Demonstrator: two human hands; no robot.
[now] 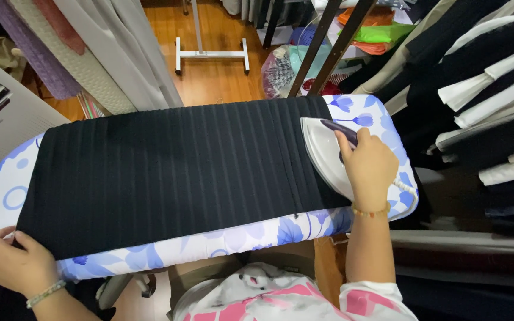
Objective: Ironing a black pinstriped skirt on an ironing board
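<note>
My right hand [369, 166] was wrapped tight around the dark handle of the iron [326, 156], which sat flat at the right end of the black cloth [168, 172], its white body pointing up the board and its sole down on the fabric. A pale cord [404, 186] trailed off from behind my wrist, over the board's right edge. A bead bracelet [370, 211] ringed that wrist.

My left hand [14, 261] was at the far left corner of the cloth, fingers curled down on its near edge, pinching or pressing it against the board [233, 238]; I could not tell which. That wrist wore a pale bracelet [45, 293].

The cloth was ribbed with fine lengthwise lines and lay spread across nearly the whole board, leaving the blue-flowered white cover showing along the near edge and at both ends.

To my right hung a row of dark and white clothes [483, 89]. Past the board stood pale curtains [120, 53], a white stand foot [212, 54] on the wooden floor, and a heap of bright fabrics [376, 32].
</note>
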